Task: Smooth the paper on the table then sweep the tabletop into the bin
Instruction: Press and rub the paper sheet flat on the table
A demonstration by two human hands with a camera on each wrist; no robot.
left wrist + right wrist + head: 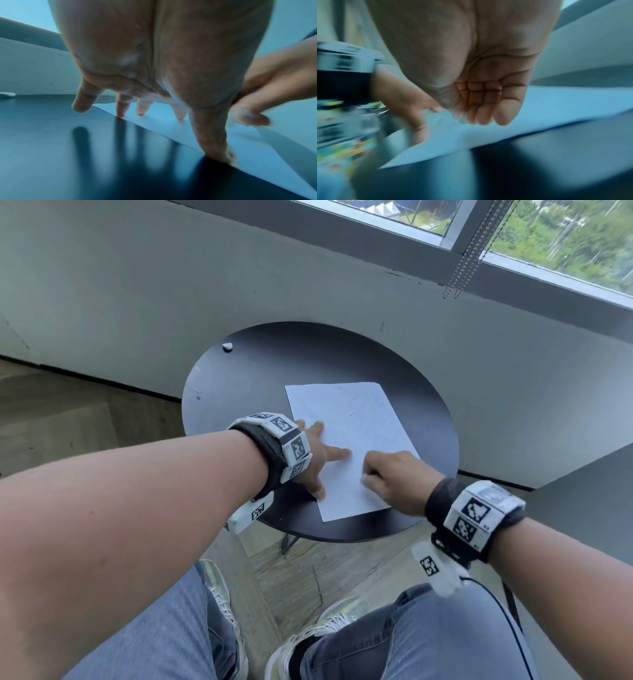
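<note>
A white sheet of paper (356, 422) lies flat on the round black table (274, 364), slightly right of centre. My left hand (322, 460) is spread open, its fingertips (121, 114) and thumb pressing the sheet's left edge (163, 121). My right hand (390, 474) hovers low over the near middle of the paper (556, 101), fingers (488, 115) curled into the palm and blurred, with nothing seen in them. A small white crumpled scrap (227, 347) sits near the table's far left rim, well away from both hands. No bin is in view.
A grey wall runs right behind the table, with a window and a hanging bead chain (459, 268) above. A grey surface (582, 508) stands close on the right. My knees and shoes are over the wooden floor (68, 422) below the table's near edge.
</note>
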